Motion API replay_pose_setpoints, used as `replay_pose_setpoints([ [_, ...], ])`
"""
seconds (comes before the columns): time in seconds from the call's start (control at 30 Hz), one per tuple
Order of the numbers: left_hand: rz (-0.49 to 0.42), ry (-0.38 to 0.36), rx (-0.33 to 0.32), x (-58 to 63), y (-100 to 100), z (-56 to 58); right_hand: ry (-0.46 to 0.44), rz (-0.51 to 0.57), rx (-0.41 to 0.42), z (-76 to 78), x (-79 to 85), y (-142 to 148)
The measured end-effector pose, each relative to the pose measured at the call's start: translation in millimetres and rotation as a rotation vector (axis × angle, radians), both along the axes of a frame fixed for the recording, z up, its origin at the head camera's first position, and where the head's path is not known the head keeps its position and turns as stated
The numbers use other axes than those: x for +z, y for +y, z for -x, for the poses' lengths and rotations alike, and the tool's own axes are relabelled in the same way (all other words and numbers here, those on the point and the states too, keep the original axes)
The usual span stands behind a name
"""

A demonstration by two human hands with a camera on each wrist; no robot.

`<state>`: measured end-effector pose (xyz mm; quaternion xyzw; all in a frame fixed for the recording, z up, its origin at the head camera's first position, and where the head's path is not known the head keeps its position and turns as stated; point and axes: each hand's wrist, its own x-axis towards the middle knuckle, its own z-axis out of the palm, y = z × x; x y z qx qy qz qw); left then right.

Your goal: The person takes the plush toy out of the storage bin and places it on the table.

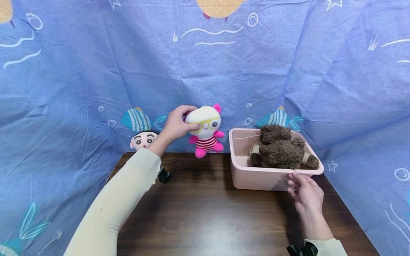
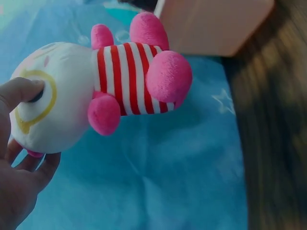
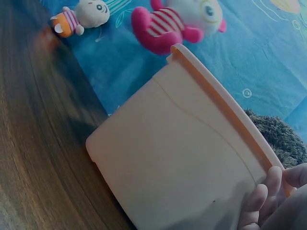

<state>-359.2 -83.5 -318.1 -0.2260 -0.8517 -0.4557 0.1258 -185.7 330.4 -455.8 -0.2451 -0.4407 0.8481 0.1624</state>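
My left hand [image 1: 177, 123] grips the big white head of a panda-like plush toy [image 1: 207, 124], its thumb pressed by one eye. The toy has yellow glasses, pink limbs and a red-and-white striped body, and it hangs above the table's back edge. In the left wrist view the thumb lies on the plush toy's face [image 2: 67, 115] and the fingers curl behind the head. My right hand [image 1: 308, 195] pinches the front rim of a pink plastic bin [image 1: 253, 179], thumb on top and fingers underneath. Inside the bin lies a dark brown shaggy plush toy [image 1: 283, 154].
A small doll with a round face [image 1: 138, 141] sits at the table's back left, partly hidden behind my left arm. Its orange and striped body [image 3: 64, 23] shows in the right wrist view. Blue patterned cloth [image 1: 205, 71] hangs around the brown wooden table [image 1: 198, 213].
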Motion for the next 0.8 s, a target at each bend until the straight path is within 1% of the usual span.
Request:
replay_pose_setpoints([
  [0.13, 0.055, -0.055, 0.020, -16.0, -15, 2.1, -0.004, -0.003, -0.003, 0.4, -0.1, 0],
  [0.23, 0.094, -0.084, 0.030, -31.0, -24, 6.1, -0.003, -0.003, -0.009, 0.1, -0.2, 0],
  [0.33, 0.138, -0.093, 0.042, -47.1, -29, 11.9, -0.003, -0.005, -0.015, -0.1, -0.2, -1],
  [0.43, 0.165, -0.114, 0.047, -60.2, -30, 17.3, 0.003, -0.012, -0.014, 0.2, 0.1, 0],
  [0.67, 0.167, -0.186, 0.039, -78.9, -31, 26.3, -0.006, -0.026, -0.011, 1.4, 0.1, -1],
  [0.8, 0.176, -0.213, 0.033, -88.3, -31, 29.9, -0.018, -0.031, -0.016, 2.0, 0.1, -1],
])
